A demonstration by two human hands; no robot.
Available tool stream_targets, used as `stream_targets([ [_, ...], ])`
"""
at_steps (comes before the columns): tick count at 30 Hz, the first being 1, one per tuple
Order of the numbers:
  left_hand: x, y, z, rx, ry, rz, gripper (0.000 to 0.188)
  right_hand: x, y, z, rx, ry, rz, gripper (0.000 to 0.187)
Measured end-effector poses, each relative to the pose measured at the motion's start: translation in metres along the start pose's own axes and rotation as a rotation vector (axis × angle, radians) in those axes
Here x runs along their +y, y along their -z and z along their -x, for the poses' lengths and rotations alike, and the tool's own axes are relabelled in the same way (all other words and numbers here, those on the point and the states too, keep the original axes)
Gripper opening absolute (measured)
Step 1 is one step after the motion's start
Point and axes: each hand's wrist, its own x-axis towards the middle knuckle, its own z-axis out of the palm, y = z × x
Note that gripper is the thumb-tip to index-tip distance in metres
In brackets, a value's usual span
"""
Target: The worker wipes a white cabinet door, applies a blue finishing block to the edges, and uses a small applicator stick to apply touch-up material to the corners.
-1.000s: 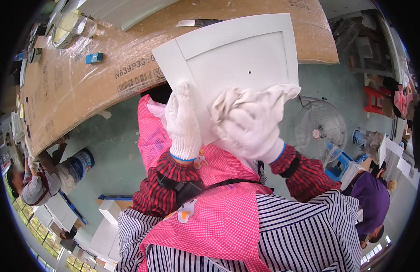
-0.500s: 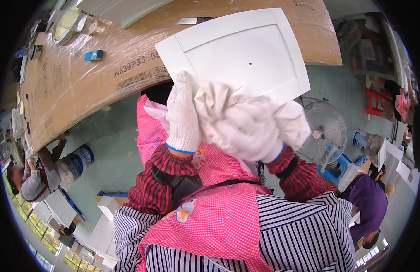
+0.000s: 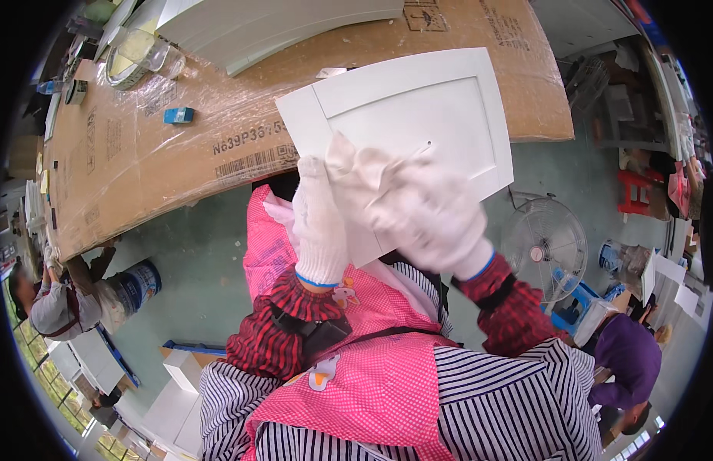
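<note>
A white cabinet-door-like panel with a recessed centre and a small hole lies tilted in front of me, its far part over the wrapped table. My left hand, in a white knit glove, is closed on the panel's left edge; its fingertips are partly hidden. Across the panel's near part lies a crumpled off-white cloth. Pressed on that cloth is my right hand, gloved too and smeared by motion, with the cloth bunched under its fingers.
A cardboard-covered table wrapped in film bears a small blue box, an open tin and a stack of white panels. To the right stands a floor fan. People work at far left and right.
The view has shifted, so table and panel appear lower. My right hand has moved over the panel with the cloth, which no longer bulges out on its right. My left hand keeps hold of the panel.
</note>
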Motion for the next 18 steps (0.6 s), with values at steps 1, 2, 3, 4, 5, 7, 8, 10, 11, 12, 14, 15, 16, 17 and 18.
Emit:
stream_targets([
  [1,-0.011,0.000,0.003,0.047,-0.212,-0.165,0.034,0.033,0.015,0.007,-0.048,-0.079,0.277,0.024],
  [2,-0.014,0.001,0.003,0.095,-0.427,-0.328,0.034,0.060,0.032,0.004,0.070,-0.254,0.347,0.030],
  [3,-0.001,-0.003,0.003,0.084,-0.435,-0.316,0.034,0.091,0.051,0.016,0.087,-0.545,0.412,0.031],
  [4,0.024,-0.007,0.004,0.001,-0.028,-0.224,0.041,0.111,0.064,0.013,0.065,-0.785,0.472,0.031],
  [5,0.041,-0.008,0.005,-0.069,0.374,-0.126,0.066,0.110,0.072,-0.010,0.037,-1.014,0.519,0.031],
  [7,0.048,-0.012,0.012,-0.060,0.240,-0.190,0.051,0.060,0.064,-0.049,0.202,-0.888,0.024,0.033],
  [8,0.051,-0.018,0.017,-0.074,0.121,-0.249,0.042,0.044,0.051,-0.054,0.287,-0.555,-0.171,0.039],
  [10,0.046,-0.013,0.027,-0.060,0.210,0.334,0.040,-0.018,0.029,-0.094,0.213,-0.113,-0.150,0.046],
  [11,0.034,-0.014,0.030,-0.063,0.331,0.948,0.039,-0.051,0.014,-0.092,0.025,-0.100,0.233,0.047],
  [12,0.038,-0.012,0.031,-0.085,0.333,0.944,0.039,-0.049,0.000,-0.097,0.057,-0.011,0.206,0.042],
  [14,0.046,-0.001,0.026,-0.108,0.122,0.080,0.035,-0.022,-0.005,-0.100,0.086,0.069,0.213,0.037],
  [15,0.050,0.002,0.024,-0.119,-0.001,-0.340,0.033,-0.004,0.007,-0.101,0.147,0.035,0.208,0.034],
  [16,0.057,0.006,0.026,-0.087,0.058,-0.252,0.032,0.014,0.016,-0.100,0.216,0.007,0.182,0.031],
  [17,0.068,0.010,0.029,-0.059,0.112,-0.157,0.031,0.034,0.026,-0.097,0.225,0.009,0.202,0.031],
  [18,0.059,0.015,0.030,-0.104,0.056,-0.098,0.031,0.061,0.037,-0.080,0.204,-0.100,0.242,0.025],
])
